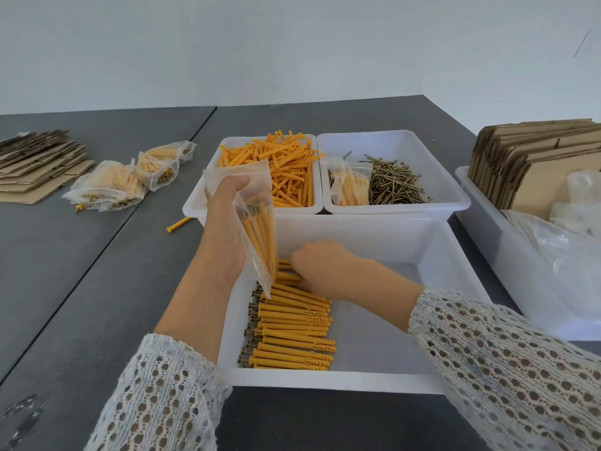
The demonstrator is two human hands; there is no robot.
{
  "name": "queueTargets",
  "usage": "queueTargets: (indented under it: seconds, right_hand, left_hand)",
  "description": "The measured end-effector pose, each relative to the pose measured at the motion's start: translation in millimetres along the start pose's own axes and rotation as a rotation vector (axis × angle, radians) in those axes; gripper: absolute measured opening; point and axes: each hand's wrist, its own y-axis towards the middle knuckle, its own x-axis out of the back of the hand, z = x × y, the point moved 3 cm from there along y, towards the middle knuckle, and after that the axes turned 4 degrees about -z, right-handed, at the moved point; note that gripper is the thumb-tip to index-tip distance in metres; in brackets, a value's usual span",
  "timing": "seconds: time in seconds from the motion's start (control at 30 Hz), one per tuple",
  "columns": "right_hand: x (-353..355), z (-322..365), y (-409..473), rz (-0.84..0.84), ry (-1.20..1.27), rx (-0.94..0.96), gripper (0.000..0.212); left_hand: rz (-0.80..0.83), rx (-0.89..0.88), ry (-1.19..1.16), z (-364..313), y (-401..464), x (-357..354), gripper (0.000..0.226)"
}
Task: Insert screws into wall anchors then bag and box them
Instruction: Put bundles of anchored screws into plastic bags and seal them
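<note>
A dark grey table (pixel 81 288) stands against a plain pale wall (pixel 292 43).

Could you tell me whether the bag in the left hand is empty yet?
Not empty: the bag holds several yellow anchors, visible through the plastic.

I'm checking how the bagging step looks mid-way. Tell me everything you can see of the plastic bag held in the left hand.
The plastic bag is clear, thin and crinkled, with a band across its open top like a zip strip. The left hand grips its upper part and holds it upright over the near white bin, mouth up, bottom corner just above the row of assembled anchors. Several yellow anchors with screws stand inside it, heads up.
</note>
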Motion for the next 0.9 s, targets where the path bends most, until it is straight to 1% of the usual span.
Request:
queueTargets:
  seconds: [0.07,0.13,0.2,0.3,0.4,0.53,0.63,0.77,0.83,0.9]
  right_hand:
    - [0,-5,-1,0.033,0.054,-0.010,0.018]
    - [-1,-12,-3,0.067,0.099,-0.020,0.024]
    - [-1,-19,-4,0.091,0.161,-0.027,0.022]
    - [2,-29,-8,0.135,0.252,-0.040,0.021]
    - [12,-43,-14,0.091,0.385,-0.071,0.023]
    - [35,-59,-23,-0.130,0.814,-0.132,0.020]
    - [49,-64,-26,-0.450,0.979,-0.178,0.011]
    - [66,-69,-30,-0.832,1.260,-0.239,0.015]
    - [68,-74,-32,-0.924,1.416,-0.301,0.014]
    - [66,-78,-33,-0.941,1.639,-0.344,0.015]
  left_hand:
    - [0.008,0.010,0.001,0,0,-1,0.025]
    - [-0.007,0.020,-0.010,0,0,0,0.032]
    - [-0.019,0.028,-0.045,0,0,1,0.037]
    - [-0.009,0.029,-0.144,-1,0,4,0.031]
    - [-0.015,0.024,-0.185,-2,1,6,0.031]
    - [-0.012,0.063,-0.138,-2,0,6,0.029]
    - [0.022,0.144,0.004,0,-3,1,0.035]
    - [0.268,0.224,0.140,7,-12,-10,0.029]
    - [0.376,0.236,0.156,8,-15,-15,0.029]
    - [0.425,0.217,0.152,9,-15,-19,0.027]
